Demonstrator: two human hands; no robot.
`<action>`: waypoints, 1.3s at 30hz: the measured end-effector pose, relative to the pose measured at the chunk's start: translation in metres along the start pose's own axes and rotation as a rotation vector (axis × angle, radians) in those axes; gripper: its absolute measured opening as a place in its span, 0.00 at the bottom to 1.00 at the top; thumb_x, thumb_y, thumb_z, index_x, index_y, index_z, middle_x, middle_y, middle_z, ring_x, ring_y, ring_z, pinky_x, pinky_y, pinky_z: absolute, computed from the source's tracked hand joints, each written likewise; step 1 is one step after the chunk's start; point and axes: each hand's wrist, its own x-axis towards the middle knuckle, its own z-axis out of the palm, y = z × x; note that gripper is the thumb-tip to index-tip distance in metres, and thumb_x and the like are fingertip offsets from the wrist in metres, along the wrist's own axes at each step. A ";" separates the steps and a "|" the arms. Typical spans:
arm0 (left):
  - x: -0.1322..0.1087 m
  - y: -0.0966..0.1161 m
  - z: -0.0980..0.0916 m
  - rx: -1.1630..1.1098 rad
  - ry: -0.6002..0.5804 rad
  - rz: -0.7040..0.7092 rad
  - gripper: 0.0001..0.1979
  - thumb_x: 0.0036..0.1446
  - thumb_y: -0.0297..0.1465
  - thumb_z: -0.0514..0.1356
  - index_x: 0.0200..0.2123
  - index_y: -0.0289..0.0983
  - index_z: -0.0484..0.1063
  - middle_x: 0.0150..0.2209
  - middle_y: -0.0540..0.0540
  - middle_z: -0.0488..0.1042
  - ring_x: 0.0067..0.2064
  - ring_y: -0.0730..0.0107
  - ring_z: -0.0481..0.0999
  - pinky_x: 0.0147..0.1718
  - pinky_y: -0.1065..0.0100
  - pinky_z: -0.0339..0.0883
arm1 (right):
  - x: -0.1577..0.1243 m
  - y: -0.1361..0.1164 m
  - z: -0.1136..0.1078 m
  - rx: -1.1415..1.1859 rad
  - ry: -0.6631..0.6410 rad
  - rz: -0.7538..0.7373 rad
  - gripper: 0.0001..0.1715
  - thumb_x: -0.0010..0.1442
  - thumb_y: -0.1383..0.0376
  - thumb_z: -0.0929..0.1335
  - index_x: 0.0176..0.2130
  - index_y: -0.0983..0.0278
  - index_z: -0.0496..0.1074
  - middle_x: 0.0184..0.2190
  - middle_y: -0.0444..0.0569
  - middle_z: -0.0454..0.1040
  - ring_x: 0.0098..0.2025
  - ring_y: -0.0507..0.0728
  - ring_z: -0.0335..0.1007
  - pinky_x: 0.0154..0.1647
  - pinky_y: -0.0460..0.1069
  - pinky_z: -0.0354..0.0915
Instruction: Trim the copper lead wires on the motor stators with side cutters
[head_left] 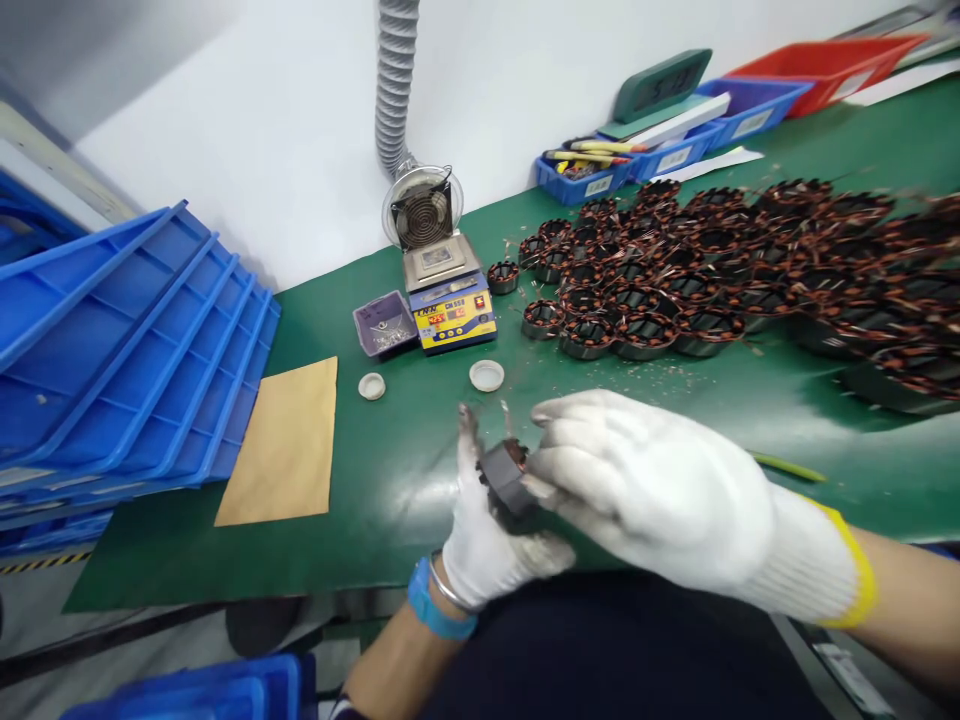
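My left hand, in a white glove, is wrapped round a dark motor stator with copper windings, tilted on its side above the green table. Its thumb and fingers lie on either side of the stator. My right hand, in a white glove with a yellow cuff, is closed against the stator's right side, slightly blurred. A small pale sliver shows at its fingertips, but I cannot make out what it is. Thin wire ends stick up from the stator. Beyond my hands lie a white round lid and a smaller white cap.
Many wound stators crowd the right of the green table. A solder pot stands under a grey duct, beside a purple tray. Stacked blue bins and brown paper are left; a red bin sits behind.
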 end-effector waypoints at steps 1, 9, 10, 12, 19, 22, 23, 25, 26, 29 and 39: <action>-0.002 -0.002 -0.001 -0.118 -0.040 0.006 0.45 0.56 0.58 0.73 0.67 0.35 0.77 0.43 0.43 0.86 0.42 0.56 0.85 0.52 0.56 0.84 | -0.002 0.003 0.001 0.016 -0.004 0.016 0.16 0.75 0.68 0.64 0.37 0.61 0.78 0.33 0.53 0.81 0.38 0.62 0.81 0.46 0.57 0.76; -0.006 -0.006 -0.014 -0.958 -0.142 -0.467 0.36 0.46 0.67 0.76 0.27 0.38 0.81 0.30 0.46 0.81 0.36 0.59 0.82 0.50 0.58 0.79 | -0.020 0.017 0.010 0.217 0.019 0.177 0.15 0.78 0.64 0.64 0.37 0.59 0.73 0.30 0.49 0.79 0.34 0.60 0.79 0.38 0.53 0.71; -0.005 -0.005 -0.014 -0.954 -0.128 -0.480 0.35 0.46 0.67 0.76 0.26 0.38 0.80 0.30 0.46 0.81 0.37 0.59 0.82 0.51 0.57 0.79 | -0.021 0.017 0.011 0.277 0.007 0.225 0.15 0.78 0.62 0.65 0.37 0.59 0.73 0.31 0.49 0.80 0.36 0.60 0.80 0.39 0.53 0.71; -0.004 -0.002 -0.017 -0.866 -0.111 -0.401 0.36 0.51 0.68 0.72 0.29 0.38 0.81 0.33 0.44 0.83 0.40 0.56 0.83 0.52 0.56 0.79 | -0.022 0.017 0.015 0.434 -0.064 0.388 0.16 0.76 0.57 0.67 0.35 0.58 0.74 0.31 0.49 0.80 0.35 0.60 0.79 0.38 0.52 0.70; 0.001 -0.003 -0.039 0.184 -0.020 0.644 0.22 0.66 0.52 0.66 0.46 0.39 0.81 0.40 0.39 0.86 0.35 0.58 0.85 0.35 0.60 0.79 | -0.025 0.005 0.045 1.519 -0.102 1.034 0.33 0.60 0.36 0.77 0.39 0.63 0.79 0.33 0.51 0.81 0.32 0.57 0.75 0.34 0.51 0.71; 0.008 -0.003 -0.043 0.492 0.084 0.970 0.19 0.67 0.49 0.66 0.44 0.38 0.80 0.40 0.38 0.85 0.31 0.61 0.83 0.28 0.63 0.74 | -0.029 -0.003 0.054 1.819 0.077 1.187 0.31 0.54 0.42 0.83 0.40 0.64 0.81 0.38 0.51 0.83 0.36 0.58 0.80 0.39 0.53 0.75; 0.009 -0.003 -0.044 0.549 0.102 1.016 0.19 0.69 0.49 0.64 0.43 0.37 0.79 0.40 0.38 0.85 0.30 0.61 0.81 0.27 0.63 0.72 | -0.032 -0.005 0.055 1.870 0.100 1.219 0.29 0.54 0.45 0.84 0.41 0.64 0.82 0.39 0.51 0.83 0.37 0.58 0.81 0.40 0.54 0.76; 0.010 -0.002 -0.046 0.627 0.115 1.079 0.20 0.71 0.49 0.62 0.41 0.37 0.80 0.40 0.37 0.85 0.29 0.62 0.80 0.26 0.63 0.68 | -0.036 -0.007 0.056 1.939 0.118 1.263 0.25 0.56 0.48 0.83 0.41 0.64 0.83 0.39 0.52 0.83 0.38 0.60 0.82 0.41 0.55 0.77; 0.010 -0.001 -0.047 0.659 0.110 1.104 0.21 0.72 0.49 0.61 0.41 0.36 0.80 0.41 0.36 0.85 0.29 0.62 0.79 0.26 0.63 0.67 | -0.038 -0.008 0.055 1.971 0.116 1.278 0.24 0.56 0.49 0.83 0.42 0.64 0.83 0.39 0.52 0.83 0.38 0.60 0.82 0.41 0.55 0.78; 0.008 0.000 -0.050 0.731 0.061 1.150 0.22 0.74 0.48 0.59 0.41 0.36 0.81 0.41 0.36 0.85 0.30 0.62 0.77 0.26 0.62 0.63 | -0.041 -0.007 0.054 2.035 0.114 1.322 0.22 0.56 0.52 0.83 0.44 0.64 0.83 0.37 0.50 0.83 0.37 0.59 0.82 0.41 0.54 0.78; 0.008 -0.013 -0.047 0.402 -0.004 1.072 0.20 0.70 0.50 0.65 0.40 0.39 0.80 0.44 0.37 0.84 0.34 0.61 0.81 0.29 0.62 0.74 | -0.032 -0.007 0.049 1.957 0.203 1.406 0.25 0.54 0.66 0.79 0.51 0.62 0.76 0.40 0.47 0.80 0.36 0.55 0.79 0.42 0.53 0.76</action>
